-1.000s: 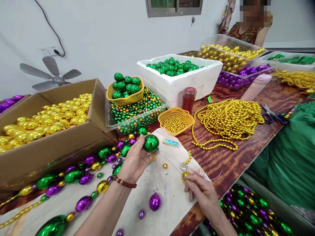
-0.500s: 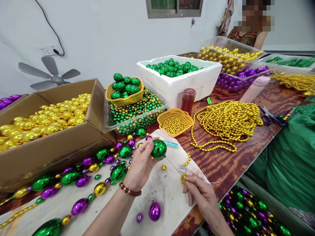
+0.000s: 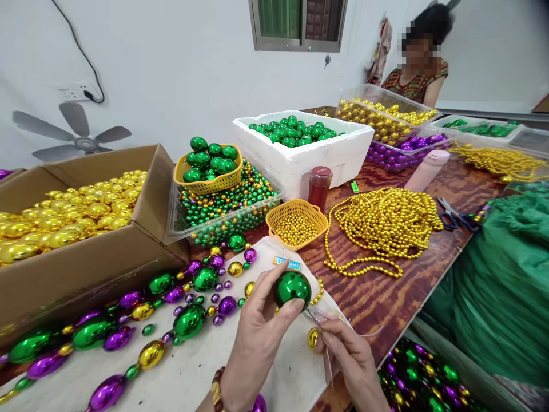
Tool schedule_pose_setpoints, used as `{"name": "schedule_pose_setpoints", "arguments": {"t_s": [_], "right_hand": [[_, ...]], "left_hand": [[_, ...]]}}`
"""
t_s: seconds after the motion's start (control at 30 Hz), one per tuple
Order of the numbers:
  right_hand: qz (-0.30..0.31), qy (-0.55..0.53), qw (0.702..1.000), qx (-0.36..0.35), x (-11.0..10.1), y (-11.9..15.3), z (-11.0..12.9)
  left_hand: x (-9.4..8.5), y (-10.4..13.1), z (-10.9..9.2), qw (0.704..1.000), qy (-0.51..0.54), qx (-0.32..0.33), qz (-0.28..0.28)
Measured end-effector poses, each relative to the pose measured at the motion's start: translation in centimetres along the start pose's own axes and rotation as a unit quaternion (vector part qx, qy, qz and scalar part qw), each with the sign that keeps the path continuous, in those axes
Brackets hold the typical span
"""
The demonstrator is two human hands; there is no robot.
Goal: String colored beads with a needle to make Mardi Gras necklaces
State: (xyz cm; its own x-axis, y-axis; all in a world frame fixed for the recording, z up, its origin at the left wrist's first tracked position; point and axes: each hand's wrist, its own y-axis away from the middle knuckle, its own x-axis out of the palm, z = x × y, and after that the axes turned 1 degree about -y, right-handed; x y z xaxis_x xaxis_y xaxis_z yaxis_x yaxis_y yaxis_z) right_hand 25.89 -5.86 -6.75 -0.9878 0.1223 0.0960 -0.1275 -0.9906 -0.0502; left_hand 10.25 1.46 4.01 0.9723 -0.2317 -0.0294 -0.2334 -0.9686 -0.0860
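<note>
My left hand [image 3: 261, 326] grips a shiny green ball [image 3: 293, 289] between thumb and fingers, above the white cloth [image 3: 291, 355]. Close by on the right, the fingers of my right hand [image 3: 345, 355] are pinched on a thin needle [image 3: 312, 316], its upper end at the underside of the ball. White thread hangs below those fingers. A gold bead [image 3: 313, 339] shows just left of my right fingertips. Strung green, purple and gold beads [image 3: 189, 321] lie on the cloth to the left. Part of a purple ball [image 3: 258, 404] shows beside my left wrist.
A yellow basket of small gold beads [image 3: 295, 214] and a heap of gold bead strands [image 3: 386, 223] lie beyond my hands. Scissors [image 3: 457, 216] rest near the table edge. A cardboard box [image 3: 158, 252] and a white foam box [image 3: 295, 166] stand behind. Another person sits far right.
My hands have come closer together. The green ball has moved right and down towards my right hand, and less of the needle shows between them. The camera view has shifted slightly.
</note>
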Motion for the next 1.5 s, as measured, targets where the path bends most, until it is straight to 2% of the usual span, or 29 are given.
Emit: {"name": "schedule_pose_setpoints", "arguments": {"t_s": [0.23,0.4,0.53,0.77,0.9,1.03,1.13,1.2,1.33,1.5], "right_hand": [[0.017,-0.016,1.000,0.007,-0.2,0.1,-0.5],[0.020,-0.016,0.999,0.020,-0.1,0.0,0.2],[0.005,-0.025,0.999,0.037,0.1,-0.1,1.2],[0.020,-0.047,0.997,0.056,0.2,0.0,0.5],[-0.024,-0.064,0.997,0.044,0.6,-0.3,0.2],[-0.022,-0.102,0.991,0.080,0.6,-0.6,0.2],[-0.024,-0.156,0.982,0.100,0.3,-0.8,0.1],[-0.035,-0.184,0.977,0.105,0.1,-1.0,0.0],[-0.050,-0.213,0.971,0.095,-0.2,-1.2,0.1],[-0.067,-0.239,0.964,0.091,-0.3,-0.9,0.2]], "left_hand": [[0.8,-0.1,0.0,0.999,-0.018,0.018,-0.023],[1.0,-0.5,0.0,0.997,0.043,-0.044,-0.048],[1.1,-0.7,0.0,0.996,0.051,-0.048,-0.058],[1.8,-0.2,1.1,0.998,0.001,-0.061,-0.022],[2.0,0.0,2.2,0.995,-0.056,-0.076,0.018],[1.3,-0.3,2.0,0.984,-0.094,-0.101,0.110],[0.5,-0.1,1.7,0.977,-0.169,-0.076,0.102],[0.3,0.5,1.7,0.961,-0.252,-0.044,0.108],[1.2,2.9,2.5,0.900,-0.387,0.030,0.199],[3.1,4.5,4.3,0.839,-0.489,0.073,0.227]]}}
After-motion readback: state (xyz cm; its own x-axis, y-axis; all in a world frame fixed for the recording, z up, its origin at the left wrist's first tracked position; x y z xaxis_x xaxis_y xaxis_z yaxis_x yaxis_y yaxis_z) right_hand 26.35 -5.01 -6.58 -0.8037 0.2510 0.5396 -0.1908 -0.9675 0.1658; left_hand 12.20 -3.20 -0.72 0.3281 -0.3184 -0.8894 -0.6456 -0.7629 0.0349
